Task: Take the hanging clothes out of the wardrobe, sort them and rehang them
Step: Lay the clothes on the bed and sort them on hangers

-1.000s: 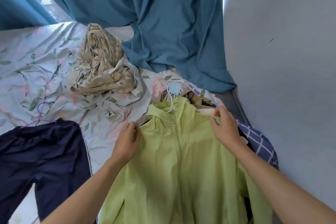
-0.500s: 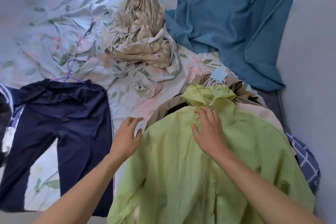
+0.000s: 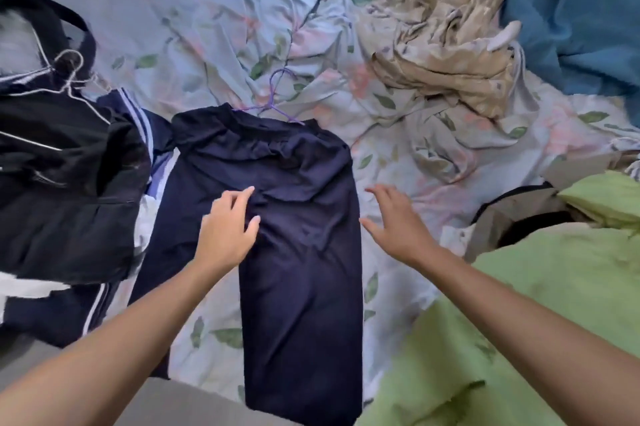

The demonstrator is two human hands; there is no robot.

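Navy trousers [image 3: 298,235] lie flat on the bed [image 3: 214,31], on a purple hanger [image 3: 277,96], as two hands reach over them.

The left hand [image 3: 227,228] rests on the trousers, fingers relaxed and spread; the right hand [image 3: 394,221] hovers open just beside their edge. Dark garments [image 3: 65,183] are heaped to the left, a green jacket [image 3: 536,304] to the right, and a beige crumpled cloth [image 3: 443,34] beyond.
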